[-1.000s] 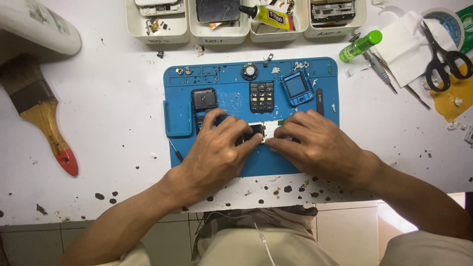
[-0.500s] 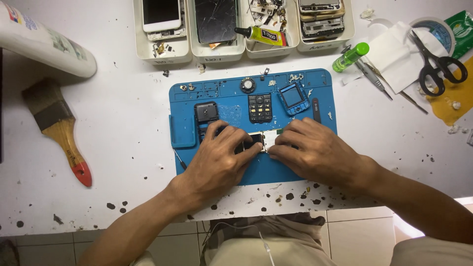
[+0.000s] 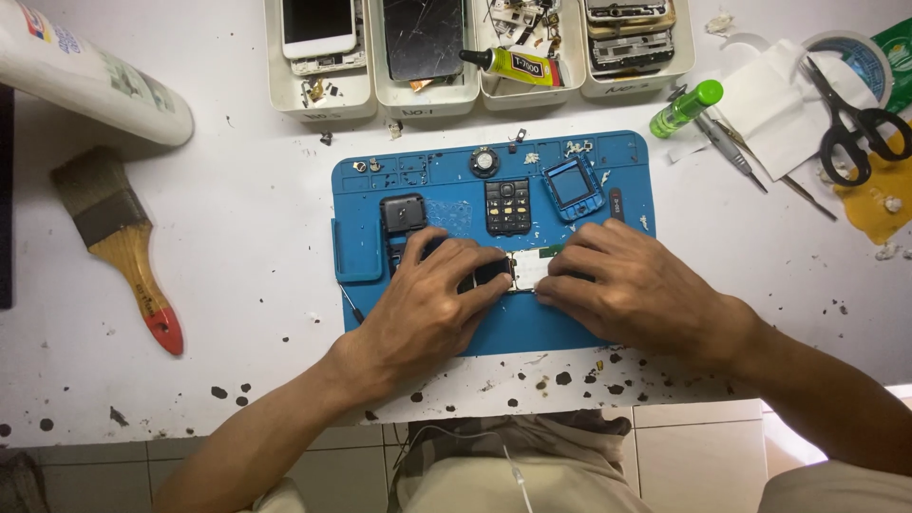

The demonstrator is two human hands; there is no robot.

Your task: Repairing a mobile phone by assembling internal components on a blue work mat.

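Both hands [image 3: 532, 294] pinch what seems a small circuit board [image 3: 528, 269] on the blue mat [image 3: 589, 328].

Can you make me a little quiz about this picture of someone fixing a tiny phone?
1. True or false: both hands rest on the blue mat.
2. What lies left of the mat on the table: A) scissors, B) a paintbrush, C) a green tube?
3. What black part sits on the mat between the small black square part and the blue screen frame?

Key
1. True: the left hand and right hand meet over a small board on the mat.
2. B: the paintbrush. The scissors and green tube lie to the right.
3. The keypad.
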